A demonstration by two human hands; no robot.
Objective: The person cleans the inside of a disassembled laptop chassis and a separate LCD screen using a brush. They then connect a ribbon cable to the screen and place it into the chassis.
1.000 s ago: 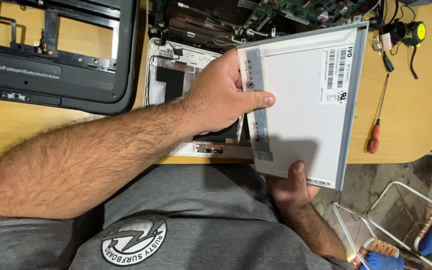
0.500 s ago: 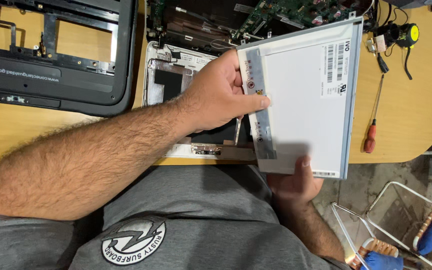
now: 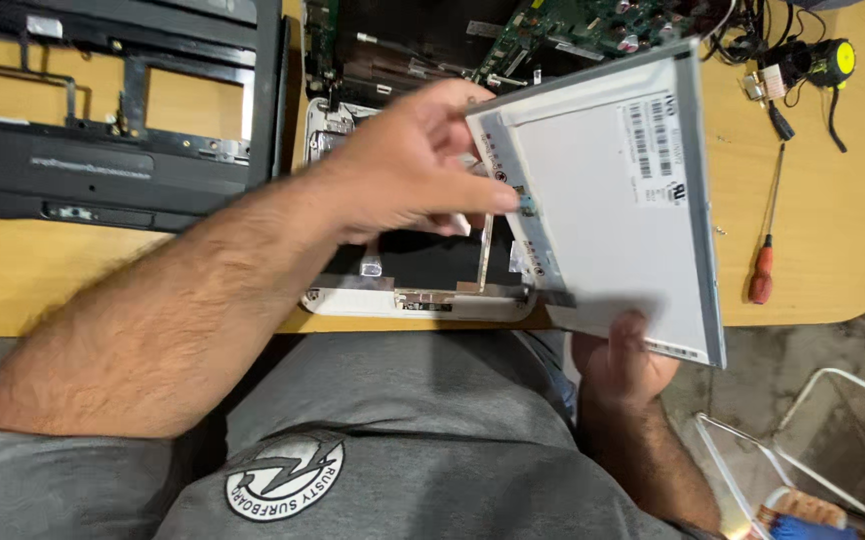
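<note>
Fingers (image 3: pixel 493 200) of the left hand (image 3: pixel 403 170) pinch together at a small connector on the left margin of the flat grey rectangular display panel (image 3: pixel 613 190), thumb and forefinger closed on that spot while the other fingers curl loosely above. Whether they grip a cable end or only press on the strip, the blur does not let me tell. Below, the right hand (image 3: pixel 618 355) holds the same panel by its lower edge, thumb on the upper face and the other fingers hidden beneath, so the panel hangs tilted, its far corner raised over the back of the wooden counter (image 3: pixel 833 250) and its near corner out past the counter's front edge.

Just left of the panel, under the left hand, lies a white plastic laptop lid shell (image 3: pixel 413 295), open side up, its near side flush with the counter's front edge. Behind it, at the back edge, sits a dark laptop base with a green circuit board (image 3: pixel 593 20) exposed. At the counter's left end rests a black plastic laptop frame with cut-out openings (image 3: pixel 103 150). To the right of the panel lies a thin screwdriver with a red handle (image 3: pixel 765 260), and at the far right corner a tangle of black cables with a yellow round part (image 3: pixel 833 60).
</note>
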